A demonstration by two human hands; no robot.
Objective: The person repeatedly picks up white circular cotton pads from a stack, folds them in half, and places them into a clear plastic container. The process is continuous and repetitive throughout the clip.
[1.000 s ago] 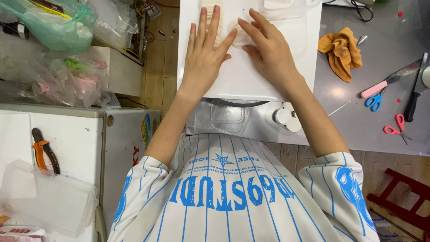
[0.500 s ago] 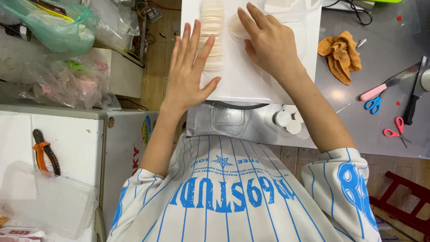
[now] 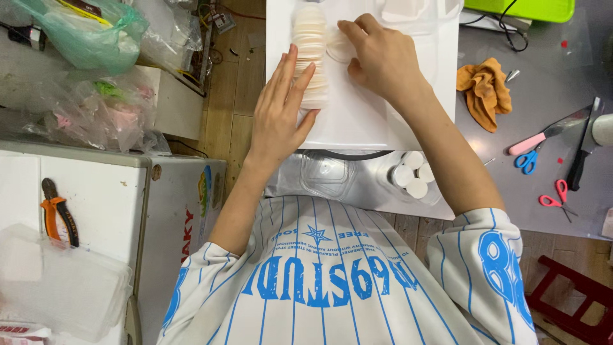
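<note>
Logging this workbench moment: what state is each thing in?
left hand: open, flat against the row of white discs
right hand: fingers curled on a disc
row of white discs: overlapping on the white board
orange cloth: crumpled
blue scissors: closed
red scissors: closed
pliers: closed

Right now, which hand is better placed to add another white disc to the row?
Right. The right hand already has its fingertips on a loose disc beside the row of discs. The left hand lies flat against the row's side.
</note>
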